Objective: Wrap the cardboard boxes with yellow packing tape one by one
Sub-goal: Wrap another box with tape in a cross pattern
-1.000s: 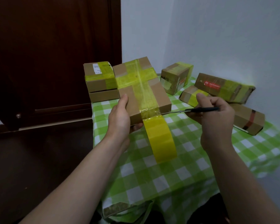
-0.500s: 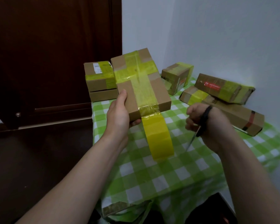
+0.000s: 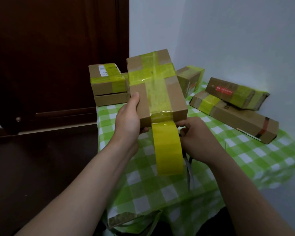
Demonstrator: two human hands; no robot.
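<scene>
A flat cardboard box (image 3: 176,97) with a cross of yellow tape on its top is tilted up above the table. My left hand (image 3: 128,120) grips its left edge, thumb on top. From the box's near edge hangs the yellow tape roll (image 3: 167,150), still joined to it by the tape. My right hand (image 3: 196,138) is just right of the roll, under the box's near edge. It holds scissors (image 3: 189,169), whose blades point down behind the roll. The fingertips are hidden behind the tape.
The table has a green-and-white checked cloth (image 3: 245,159). Taped boxes lie along the back: a stack of two (image 3: 106,82) at left, one (image 3: 189,79) behind the held box, two long ones (image 3: 235,94) (image 3: 237,118) at right. A dark door (image 3: 58,57) is at left.
My right hand turned the scissors blades downward and moved left to the tape roll under the box. My left hand raised the box and tilted it more upright.
</scene>
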